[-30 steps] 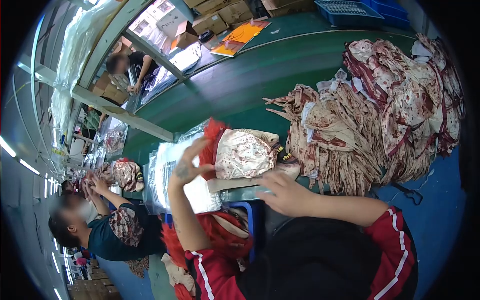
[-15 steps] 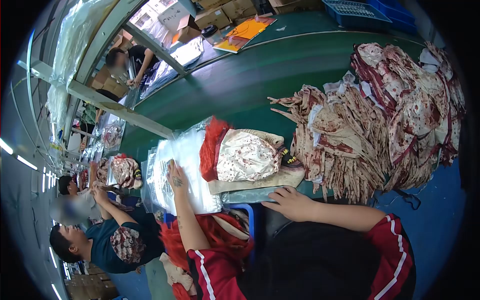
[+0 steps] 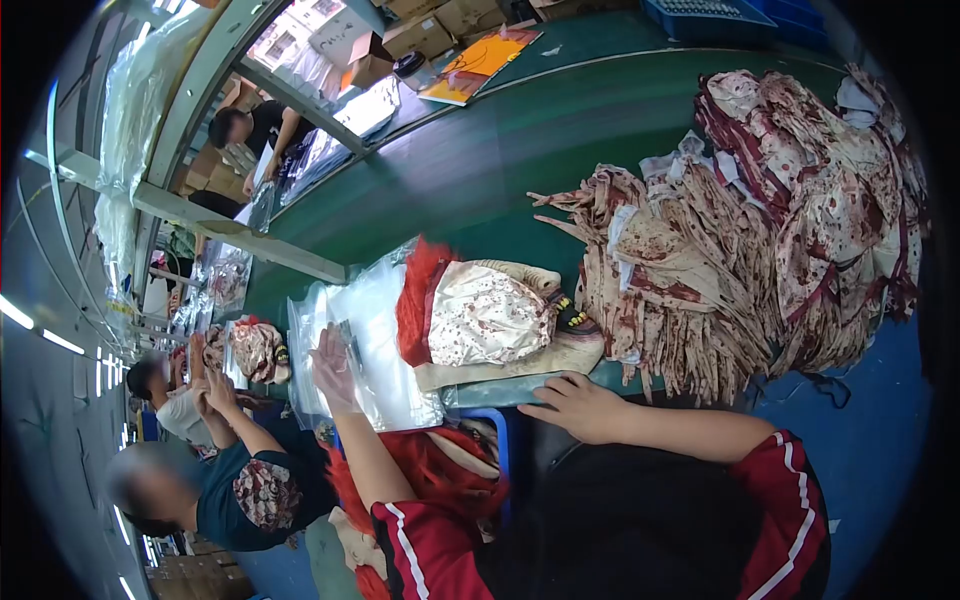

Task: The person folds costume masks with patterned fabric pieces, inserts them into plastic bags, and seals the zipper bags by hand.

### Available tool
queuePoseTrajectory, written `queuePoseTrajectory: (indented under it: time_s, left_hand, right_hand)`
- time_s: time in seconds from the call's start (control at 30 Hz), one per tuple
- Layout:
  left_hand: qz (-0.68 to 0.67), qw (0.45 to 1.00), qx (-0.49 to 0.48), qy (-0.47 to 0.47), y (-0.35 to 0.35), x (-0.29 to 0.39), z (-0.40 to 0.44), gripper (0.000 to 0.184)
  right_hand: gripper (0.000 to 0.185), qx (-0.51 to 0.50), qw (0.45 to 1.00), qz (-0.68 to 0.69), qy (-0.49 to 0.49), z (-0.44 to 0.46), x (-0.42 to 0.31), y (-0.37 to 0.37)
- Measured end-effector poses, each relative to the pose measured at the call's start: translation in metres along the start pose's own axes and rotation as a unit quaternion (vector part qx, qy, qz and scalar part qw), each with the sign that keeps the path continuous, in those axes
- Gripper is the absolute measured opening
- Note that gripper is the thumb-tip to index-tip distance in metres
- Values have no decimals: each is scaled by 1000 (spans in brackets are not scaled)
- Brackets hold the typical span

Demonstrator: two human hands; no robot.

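My left hand is over a stack of clear plastic bags, its fingers stretched out and clear film against its palm; whether it is inside a bag I cannot tell. My right hand rests on the green table's front edge, fingers spread, holding nothing. Between the hands lies a mask with red hair, white red-spotted cloth and yellow teeth, its red end overlapping the bags. Beige, red-stained ragged cloth pieces are heaped just right of the mask.
More red-spotted cloth is piled at the far right. A blue bin with red hair pieces stands below the table edge. A co-worker sits at the left, another person across the belt. A metal frame rises behind the bags.
My left hand came down from beside the mask onto the bags, then moved left and turned, with film now over it. My right hand lowered to the table edge and stayed there.
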State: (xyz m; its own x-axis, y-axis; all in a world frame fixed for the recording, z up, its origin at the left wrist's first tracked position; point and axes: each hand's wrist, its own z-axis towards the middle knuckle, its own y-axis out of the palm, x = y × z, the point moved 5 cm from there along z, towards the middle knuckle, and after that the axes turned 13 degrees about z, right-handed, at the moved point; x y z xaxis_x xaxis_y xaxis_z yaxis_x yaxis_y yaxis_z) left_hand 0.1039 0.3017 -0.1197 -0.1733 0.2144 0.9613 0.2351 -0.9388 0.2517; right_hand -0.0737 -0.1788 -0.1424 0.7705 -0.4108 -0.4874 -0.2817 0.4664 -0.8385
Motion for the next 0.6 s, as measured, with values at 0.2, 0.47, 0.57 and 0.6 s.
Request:
queuePoseTrajectory:
  time_s: [0.2, 0.47, 0.57, 0.6]
  left_hand:
    - [-83, 992, -14, 90, -57, 73, 47, 65]
    - [-29, 974, 59, 215, 24, 220, 27, 58]
    - [-18, 972, 2, 234, 86, 234, 14, 57]
    - [52, 963, -75, 255, 119, 227, 3, 58]
  right_hand:
    - [73, -23, 1000, 8, 5, 0, -3, -6]
    - [72, -45, 999, 10, 14, 0, -1, -1]
    - [73, -22, 1000, 8, 5, 0, -2, -4]
    - [71, -3, 996, 93, 14, 1, -2, -12]
